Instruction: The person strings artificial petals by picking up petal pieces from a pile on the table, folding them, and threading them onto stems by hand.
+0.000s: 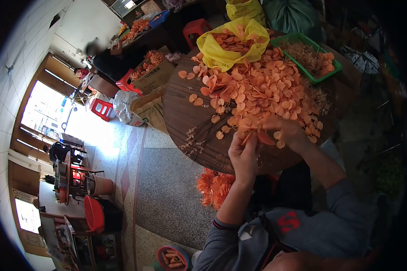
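Right of centre, your left hand (244, 156) and right hand (290, 132) are pinching thin, rounded orange petals (265, 137), apparently arranging them; the next move is calling for lightness.

Reference is the round table (178, 110): on the cardboard box (160, 80) just off its upper left side in view, I read a dark printed line starting "14", rest of the characters too small and tilted to make out. Below the table in view, the chest of my grey shirt (318, 232) has a big red mark shaped like an "S", partly lost in the folds. Left of the table, the white plastic bag (123, 105) and the paper bag (150, 109) carry faint print, too blurred to read.
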Tool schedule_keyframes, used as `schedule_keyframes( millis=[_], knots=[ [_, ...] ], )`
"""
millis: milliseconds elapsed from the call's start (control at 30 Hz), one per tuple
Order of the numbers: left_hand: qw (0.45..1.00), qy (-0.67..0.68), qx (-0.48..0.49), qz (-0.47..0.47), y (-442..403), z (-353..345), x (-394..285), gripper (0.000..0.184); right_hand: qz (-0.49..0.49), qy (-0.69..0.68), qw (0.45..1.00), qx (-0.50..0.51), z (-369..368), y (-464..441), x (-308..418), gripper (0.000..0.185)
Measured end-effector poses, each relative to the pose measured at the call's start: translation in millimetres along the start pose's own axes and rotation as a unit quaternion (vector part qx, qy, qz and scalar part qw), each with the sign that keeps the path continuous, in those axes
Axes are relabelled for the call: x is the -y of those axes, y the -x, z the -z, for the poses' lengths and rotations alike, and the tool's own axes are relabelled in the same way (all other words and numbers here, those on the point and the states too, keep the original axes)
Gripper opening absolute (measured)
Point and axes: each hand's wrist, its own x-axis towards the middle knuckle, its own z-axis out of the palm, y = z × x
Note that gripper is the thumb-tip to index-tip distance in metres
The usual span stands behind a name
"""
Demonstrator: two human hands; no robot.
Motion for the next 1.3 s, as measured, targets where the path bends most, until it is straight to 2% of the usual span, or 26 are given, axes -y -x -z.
schedule_keyframes(
  millis=[33,100,200,300,400,500,600,700,900,1000,1100,1200,1300],
  knots=[
    [1.0,-0.013,0.003,-0.008,1.1,-1.4,0.5,0.004,-0.032,-0.038,0.999,-0.018,3.5,-4.0,1.3,0.018],
    [0.999,-0.041,0.013,-0.022,4.1,-5.1,1.8,0.005,-0.096,0.007,0.993,-0.061,5.6,-11.1,2.0,0.014],
    [0.996,-0.077,0.017,-0.031,9.9,-3.1,5.2,0.005,-0.181,-0.102,0.978,0.025,1.6,-9.8,3.4,0.01],
    [0.985,-0.147,0.031,-0.086,6.5,11.2,20.4,0.006,-0.2,-0.11,0.973,0.023,-0.6,-8.7,4.4,0.009],
    [0.997,-0.073,-0.004,-0.009,25.9,-21.7,-9.8,0.008,-0.21,-0.089,0.973,-0.025,3.5,-10.4,-0.5,0.009],
    [0.992,-0.117,-0.006,0.05,33.7,-13.5,-10.0,0.008,-0.192,-0.136,0.971,-0.043,14.5,-13.0,3.0,0.009],
    [0.982,-0.173,0.058,0.056,29.3,11.2,0.8,0.01,-0.201,-0.145,0.967,-0.059,12.0,-13.5,1.9,0.007],
    [0.976,-0.201,0.064,0.05,29.0,15.5,3.4,0.016,-0.232,-0.178,0.954,-0.061,11.8,-8.2,-4.0,0.008],
    [0.976,-0.201,0.072,0.033,25.4,13.9,0.9,0.017,-0.235,-0.179,0.951,-0.091,0.3,-3.2,-6.3,0.008],
    [0.977,-0.198,0.076,0.029,26.9,12.4,7.5,0.012,-0.229,-0.126,0.964,-0.051,5.3,-2.7,-15.2,0.009],
    [0.967,-0.199,0.104,0.117,27.9,7.9,-7.5,0.014,-0.249,-0.165,0.954,-0.031,14.0,-4.7,-8.4,0.009],
    [0.968,-0.162,0.133,0.141,29.8,16.6,-2.4,0.015,-0.226,-0.138,0.962,-0.068,9.3,-6.1,-6.6,0.009],
    [0.978,-0.151,0.096,0.109,37.6,8.7,-0.3,0.015,-0.209,-0.14,0.965,-0.075,7.6,1.3,-18.7,0.009]
  ],
)
